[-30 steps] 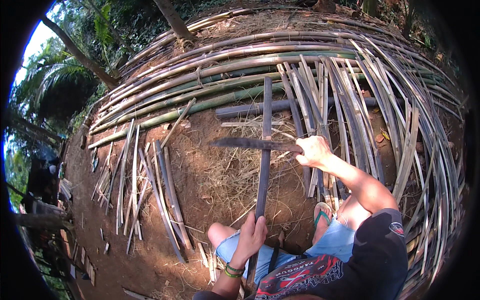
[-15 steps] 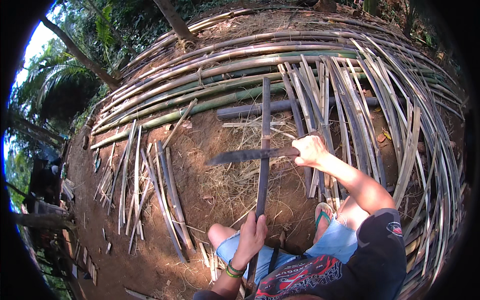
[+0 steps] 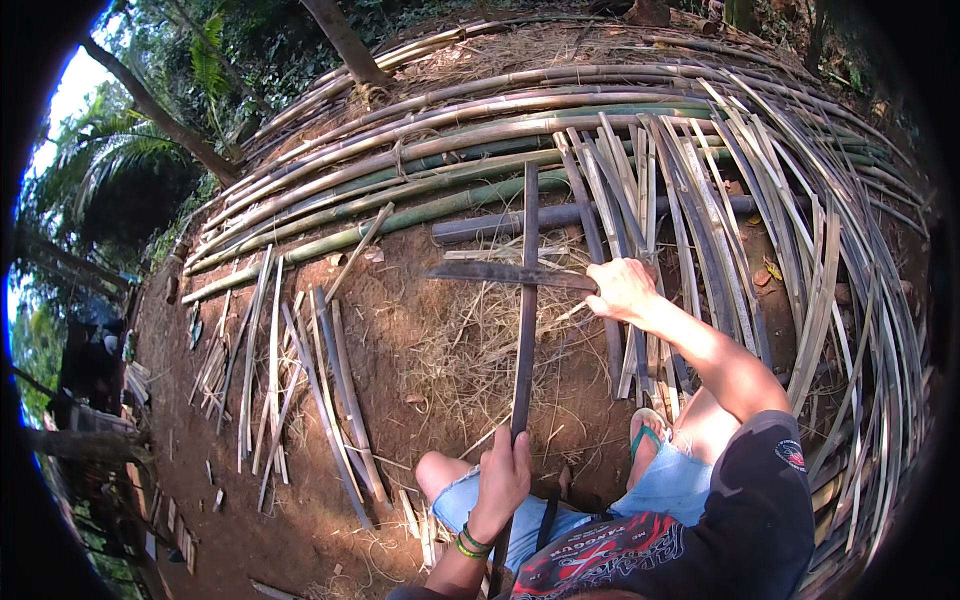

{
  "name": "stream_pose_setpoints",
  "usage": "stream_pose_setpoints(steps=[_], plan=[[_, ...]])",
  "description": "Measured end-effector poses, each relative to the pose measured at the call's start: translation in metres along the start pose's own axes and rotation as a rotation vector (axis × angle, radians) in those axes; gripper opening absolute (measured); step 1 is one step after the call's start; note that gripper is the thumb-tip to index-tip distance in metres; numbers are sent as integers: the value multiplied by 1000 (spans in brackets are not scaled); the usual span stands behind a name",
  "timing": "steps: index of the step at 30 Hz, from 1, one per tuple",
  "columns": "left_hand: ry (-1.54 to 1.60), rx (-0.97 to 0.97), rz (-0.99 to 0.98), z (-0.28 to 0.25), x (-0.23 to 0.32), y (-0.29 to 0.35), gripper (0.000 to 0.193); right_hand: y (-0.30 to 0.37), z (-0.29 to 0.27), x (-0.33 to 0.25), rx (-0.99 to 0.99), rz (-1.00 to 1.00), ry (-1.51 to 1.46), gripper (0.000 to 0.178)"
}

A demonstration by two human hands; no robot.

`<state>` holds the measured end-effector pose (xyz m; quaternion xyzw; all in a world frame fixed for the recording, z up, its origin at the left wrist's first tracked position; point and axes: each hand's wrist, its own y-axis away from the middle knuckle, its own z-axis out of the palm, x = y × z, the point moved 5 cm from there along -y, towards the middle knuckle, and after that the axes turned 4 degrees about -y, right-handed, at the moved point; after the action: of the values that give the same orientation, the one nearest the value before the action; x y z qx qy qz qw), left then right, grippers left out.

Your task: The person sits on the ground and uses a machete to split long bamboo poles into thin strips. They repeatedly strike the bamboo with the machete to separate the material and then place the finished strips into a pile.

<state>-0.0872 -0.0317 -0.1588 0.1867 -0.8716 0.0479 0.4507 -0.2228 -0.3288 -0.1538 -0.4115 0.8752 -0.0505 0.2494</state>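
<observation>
My left hand (image 3: 503, 478) is wrapped round the near part of a long, dark split bamboo strip (image 3: 525, 345), which runs away from me and tilts slightly to the right. In my right hand (image 3: 622, 291) is the handle of a machete (image 3: 478, 271), fingers closed on it. Its dark blade points left and crosses the strip in its far half; whether the edge bites into it I cannot tell. The strip's near end passes beside my thigh.
A heap of thin shavings (image 3: 480, 345) lies on the dirt below the strip. Split bamboo strips (image 3: 715, 240) lean at the right over whole bamboo poles (image 3: 440, 200) at the back. More cut strips (image 3: 340, 400) lie at the left. My sandalled foot (image 3: 647, 440) is near the right-hand strips.
The machete has moved farther from me along the bamboo strip, and its blade now looks narrower. My right hand has shifted slightly away with it; my left hand stays on the strip.
</observation>
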Motion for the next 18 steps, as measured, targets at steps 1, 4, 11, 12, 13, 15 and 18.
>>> stream_pose_setpoints(steps=[1, 4, 11, 12, 13, 15, 18], plan=[[-33, 23, 4, 0, -1, 0, 18, 10, 8, -19, -54, -89, -45, 25], [-94, 47, 55, 2, 7, -7, 18, 24, 16, -29, -45, -277, -35, 27], [43, 6, 9, 0, -1, 1, 22, 8, 2, -5, 44, -26, -70, 24], [107, -9, 13, 4, -4, -2, 22, 18, 10, -17, -22, -138, -56, 24], [164, -29, 13, 6, -11, -5, 22, 26, 16, -31, -87, -242, -51, 25], [326, -96, -42, 7, -23, -6, 21, 22, 17, -19, -60, -282, -32, 25], [565, -189, -214, -5, -26, 0, 19, -4, -9, 24, 110, 255, -112, 25]])
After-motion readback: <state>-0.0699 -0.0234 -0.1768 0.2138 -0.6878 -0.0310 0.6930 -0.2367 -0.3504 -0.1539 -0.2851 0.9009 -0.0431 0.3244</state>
